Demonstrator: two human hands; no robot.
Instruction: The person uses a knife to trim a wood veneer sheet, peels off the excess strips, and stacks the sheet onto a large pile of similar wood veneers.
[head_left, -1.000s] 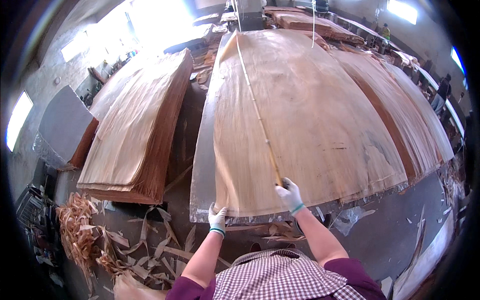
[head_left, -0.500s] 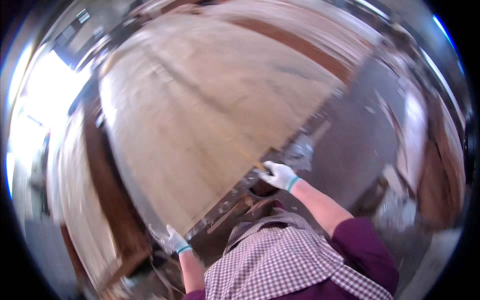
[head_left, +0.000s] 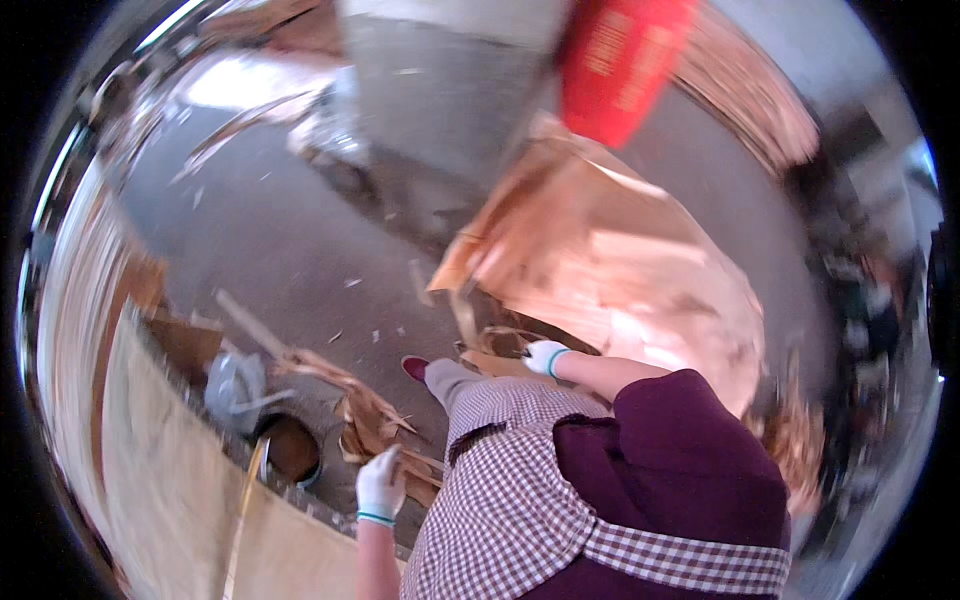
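My left hand, in a white glove with a green cuff, hangs beside the edge of a pale wood sheet. Its fingers look loosely apart, with nothing visible in them. My right hand, gloved alike, is closed in front of my apron. A small dark thing shows at its fingertips, too blurred to name. Just beyond it, a large thin sheet of reddish-brown veneer lies on the floor, its edges curled. A thin yellow strip rests on the pale sheet, away from both hands.
Torn veneer scraps lie by my feet. A round dark container and a clear plastic bag stand along the pale sheet's edge. A grey pillar with a red sign rises ahead. Stacked veneer stands at the far right.
My view has swung to the right, away from the large pale sheet, which now lies at the lower left. My right hand has left its edge and the yellow strip; my left hand has come off its corner.
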